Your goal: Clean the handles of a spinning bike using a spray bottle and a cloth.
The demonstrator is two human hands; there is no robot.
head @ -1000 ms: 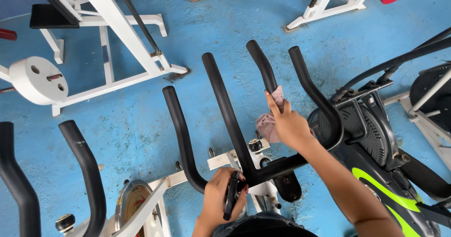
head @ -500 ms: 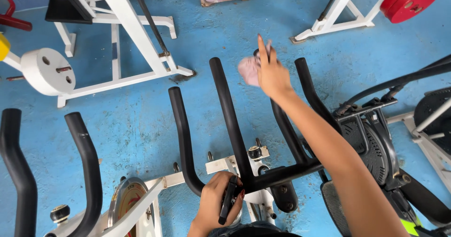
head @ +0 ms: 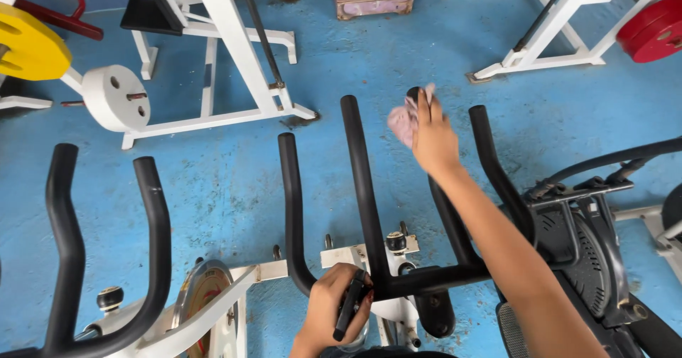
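Wiping step: right hand (head: 435, 139) clenched on pink cloth (head: 402, 122), pressed at tip of black handlebar prong (head: 414, 94). Left hand (head: 334, 314) gripping crossbar (head: 433, 278) end, steadying. Next likely requires stroke down prong, grip kept firm.

A gym: black exercise-bike handlebars (head: 366, 187) stand in a row on a blue painted floor (head: 355, 52), with white weight machines (head: 227, 52) and red and yellow weight plates (head: 653, 28)

**Hidden and cut-off parts of the view**

The right hand (head: 433, 141) is covering the tip of a black handlebar (head: 455, 230) and most of a pink cloth (head: 402, 122). The left hand (head: 334, 312) is hiding most of a small black object (head: 352, 302). The red weight plate (head: 653, 28) is running off the right edge.
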